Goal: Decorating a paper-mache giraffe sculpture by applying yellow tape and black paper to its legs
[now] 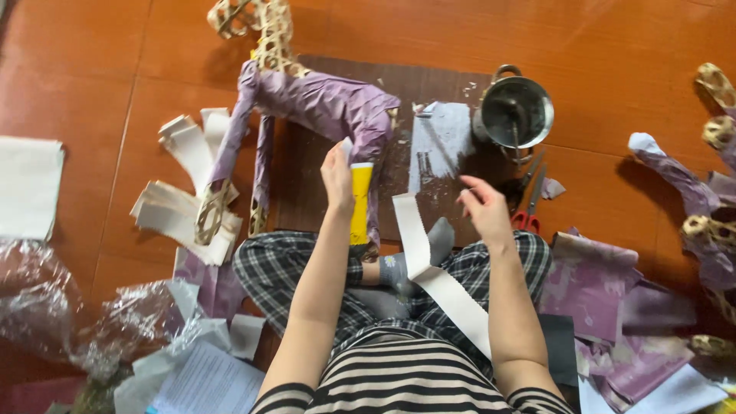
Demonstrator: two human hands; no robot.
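Observation:
A woven animal frame partly wrapped in purple paper lies on a dark board in front of my crossed legs. My left hand presses a yellow paper strip against the frame's hind leg. A long white paper strip runs from near that leg down across my lap. My right hand hovers just right of the strip with fingers apart, holding nothing that I can see.
A metal pot stands on the board's right corner, red-handled scissors below it. Cut white strips lie left. Crumpled clear plastic is at lower left, purple paper sheets and another wrapped frame at right.

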